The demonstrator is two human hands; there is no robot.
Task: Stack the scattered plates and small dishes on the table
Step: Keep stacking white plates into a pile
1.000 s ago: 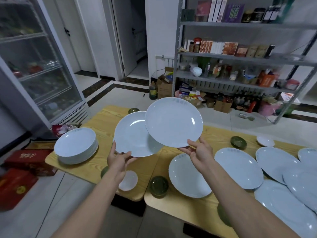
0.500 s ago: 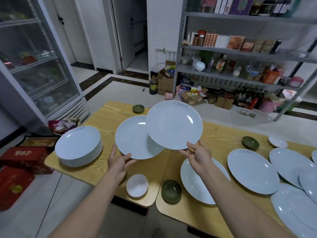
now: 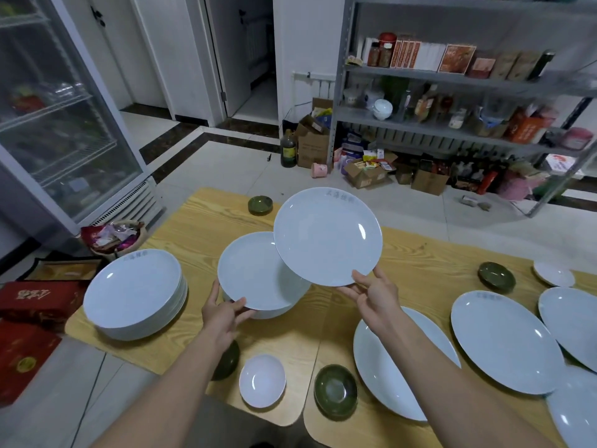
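Note:
My right hand (image 3: 374, 292) pinches the near rim of a white plate (image 3: 326, 236) held tilted above the wooden table (image 3: 200, 234). My left hand (image 3: 223, 310) grips the near rim of a second white plate (image 3: 252, 273), low over the table and partly behind the first, with what looks like another plate under it. A tall stack of white plates (image 3: 134, 292) stands at the table's left end. Large white plates (image 3: 504, 341) lie scattered at the right.
Small green dishes (image 3: 336, 391) and a small white dish (image 3: 262, 380) sit near the front edge; another green dish (image 3: 260, 204) is at the far edge. A glass-door fridge (image 3: 55, 118) stands left, a metal shelf rack (image 3: 452, 92) behind. Red boxes (image 3: 29, 302) lie on the floor.
Both hands have lowered their plates toward the table; the left plate has come down close to the tabletop. The view has tipped down and shifted.

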